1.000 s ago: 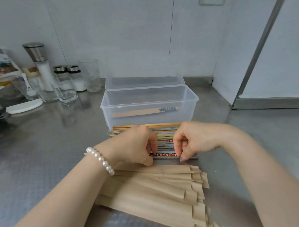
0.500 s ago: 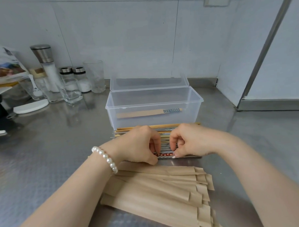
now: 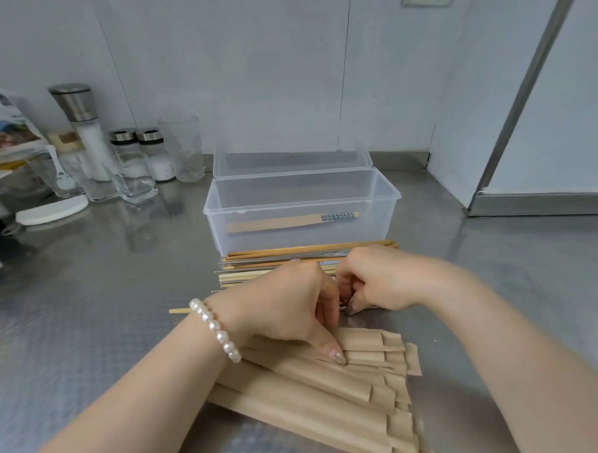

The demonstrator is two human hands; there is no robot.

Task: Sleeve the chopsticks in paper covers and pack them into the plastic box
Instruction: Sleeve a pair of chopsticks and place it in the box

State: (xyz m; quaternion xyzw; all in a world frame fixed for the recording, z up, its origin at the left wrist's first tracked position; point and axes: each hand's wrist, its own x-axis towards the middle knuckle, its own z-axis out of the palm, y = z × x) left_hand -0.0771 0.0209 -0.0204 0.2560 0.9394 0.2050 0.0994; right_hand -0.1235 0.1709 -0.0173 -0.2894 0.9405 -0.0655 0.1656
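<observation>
While both your hands curl over the loose chopsticks (image 3: 285, 261) at 12 o'clock of the paper covers (image 3: 315, 386), left hand (image 3: 280, 306) and right hand (image 3: 378, 281) pinching a pair, it may roll sideways, missing the plastic box (image 3: 214, 209) behind.

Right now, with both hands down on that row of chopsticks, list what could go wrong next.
1. The left hand and right hand crowd one spot in the loose chopsticks, so picking a pair may roll or scatter the neighbours; one tip already sticks out leftward.
2. The left thumb rests on the fanned paper covers; lifting could drag and disorder them.
3. The plastic box sits tight behind the row, so a forward nudge might shove it.
</observation>
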